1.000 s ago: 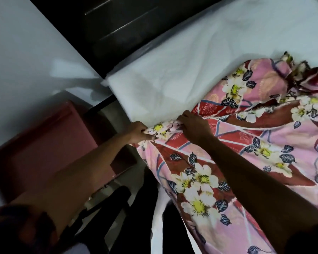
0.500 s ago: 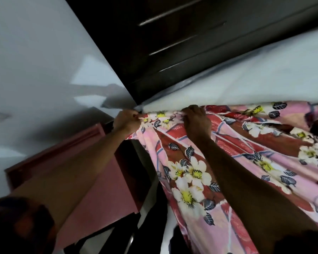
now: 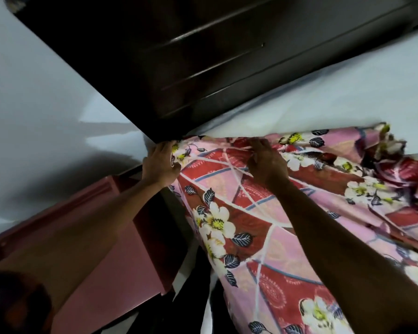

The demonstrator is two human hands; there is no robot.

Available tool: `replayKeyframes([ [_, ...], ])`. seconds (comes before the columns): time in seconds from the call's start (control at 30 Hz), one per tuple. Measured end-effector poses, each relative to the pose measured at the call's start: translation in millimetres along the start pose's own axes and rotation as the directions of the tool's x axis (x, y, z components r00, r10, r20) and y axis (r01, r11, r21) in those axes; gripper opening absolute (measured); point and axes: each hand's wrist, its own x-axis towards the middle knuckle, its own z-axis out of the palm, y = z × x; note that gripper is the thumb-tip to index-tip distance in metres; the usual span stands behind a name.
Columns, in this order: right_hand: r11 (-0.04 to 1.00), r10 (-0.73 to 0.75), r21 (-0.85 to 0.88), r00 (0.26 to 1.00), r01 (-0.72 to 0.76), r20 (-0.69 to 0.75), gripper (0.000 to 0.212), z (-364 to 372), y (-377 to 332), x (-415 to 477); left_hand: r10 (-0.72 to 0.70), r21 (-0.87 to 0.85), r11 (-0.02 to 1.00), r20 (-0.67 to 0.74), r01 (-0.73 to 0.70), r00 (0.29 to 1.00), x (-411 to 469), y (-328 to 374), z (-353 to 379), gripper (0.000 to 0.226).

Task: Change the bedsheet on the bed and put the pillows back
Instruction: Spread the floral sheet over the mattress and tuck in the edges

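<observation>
Spreading step: floral bedsheet [image 3: 239,213] is gripped in curled fingers of left hand [image 3: 160,166] and right hand [image 3: 267,162] at the headboard [image 3: 179,56]; corner tucking is needed next

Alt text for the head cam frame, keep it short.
Two bare hands hold the top edge of a pink-and-red floral bedsheet at the mattress corner beside a dark headboard: the left hand grips the sheet's corner, the right hand pinches the edge further along. Bare white mattress shows beyond; a reddish-pink cabinet stands beside the bed.
</observation>
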Motion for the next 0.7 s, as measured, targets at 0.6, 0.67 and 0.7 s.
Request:
replayKeyframes([
  [0.6,0.99,-0.137,-0.019,0.953,0.137,-0.271,0.017,-2.6,2.1,-46.4,0.348,0.108,0.937,-0.182,-0.333,0.92,-15.6,32.5,-20.0,0.035],
  [0.67,0.977,-0.213,-0.045,0.954,0.208,-0.212,0.015,-5.7,-0.4,-47.7,0.395,0.077,0.918,-0.089,-0.389,0.915,-14.7,43.7,-16.7,0.048],
  [0.7,0.971,-0.24,-0.051,0.952,0.235,-0.189,0.017,-5.4,-1.2,-50.1,0.412,0.075,0.91,-0.073,-0.407,0.908,-13.1,49.6,-14.3,0.049],
])
